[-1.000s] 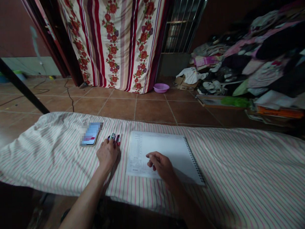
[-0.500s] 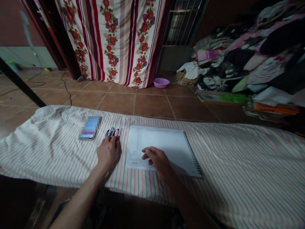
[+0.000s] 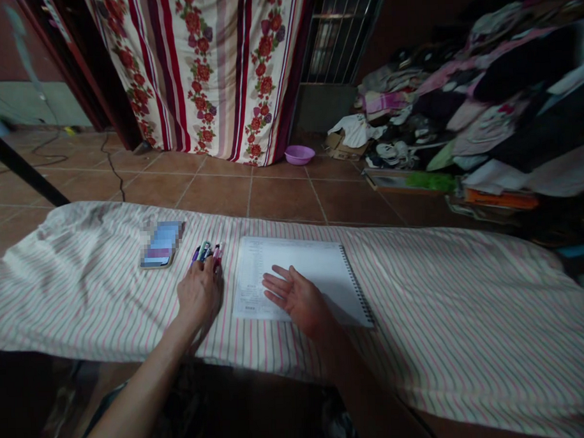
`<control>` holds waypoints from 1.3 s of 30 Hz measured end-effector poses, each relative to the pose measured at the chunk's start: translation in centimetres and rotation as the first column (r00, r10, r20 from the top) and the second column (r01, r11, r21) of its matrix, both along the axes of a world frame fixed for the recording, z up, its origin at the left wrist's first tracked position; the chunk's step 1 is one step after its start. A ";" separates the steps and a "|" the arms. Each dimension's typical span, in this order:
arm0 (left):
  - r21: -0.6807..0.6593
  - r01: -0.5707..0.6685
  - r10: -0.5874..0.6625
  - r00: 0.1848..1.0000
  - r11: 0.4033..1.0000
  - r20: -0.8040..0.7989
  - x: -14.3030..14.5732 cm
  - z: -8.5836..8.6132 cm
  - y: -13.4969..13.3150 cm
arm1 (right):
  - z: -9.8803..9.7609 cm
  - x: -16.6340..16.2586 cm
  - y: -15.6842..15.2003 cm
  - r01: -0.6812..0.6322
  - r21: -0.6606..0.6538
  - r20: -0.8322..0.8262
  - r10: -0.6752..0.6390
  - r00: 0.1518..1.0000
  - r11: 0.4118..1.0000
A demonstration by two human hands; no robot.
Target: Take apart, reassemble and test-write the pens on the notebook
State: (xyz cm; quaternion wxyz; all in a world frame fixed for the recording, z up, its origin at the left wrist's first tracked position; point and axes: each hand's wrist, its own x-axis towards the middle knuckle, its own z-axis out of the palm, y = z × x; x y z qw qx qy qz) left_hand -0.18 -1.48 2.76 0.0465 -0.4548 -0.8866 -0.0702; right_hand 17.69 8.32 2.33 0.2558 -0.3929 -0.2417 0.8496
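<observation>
My left hand (image 3: 197,291) rests palm down on the striped cloth. Its bent fingers close over the near ends of several pens (image 3: 209,249), whose far ends stick out past the fingertips in purple, green, dark and pink. Above the notebook (image 3: 317,256) is my right hand (image 3: 297,297), open, the palm partly turned up and the fingers spread, holding nothing. The notebook lies with a pale, mostly blank side up, small print along its left part and a spiral binding on the right. My right hand and its shadow cover part of its lower half.
Left of the pens a phone (image 3: 161,244) lies with its screen lit and blurred. The striped cloth (image 3: 458,302) covers a long surface with wrinkles. Beyond are a tiled floor, a purple basin (image 3: 300,155), a flowered curtain (image 3: 224,74) and a heap of clothes (image 3: 460,104).
My right hand has rolled from palm down to palm partly up, and its fingers have spread. My left hand stays at the pens. The whole view has shifted slightly.
</observation>
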 end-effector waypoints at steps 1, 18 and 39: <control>0.002 -0.008 0.008 1.000 1.000 -0.004 0.0 0.0 0.1 | -0.1 0.0 0.0 -0.001 -0.007 0.000 0.001 1.000 1.000; 0.348 -0.348 -0.050 0.640 0.870 0.767 -2.1 0.7 0.7 | -0.1 -0.2 0.0 0.043 0.013 0.044 -0.043 0.998 0.999; 0.151 -0.705 -0.589 -0.433 0.693 0.682 4.8 0.3 4.6 | 0.2 0.3 -0.5 0.056 0.241 0.123 -0.088 0.989 0.969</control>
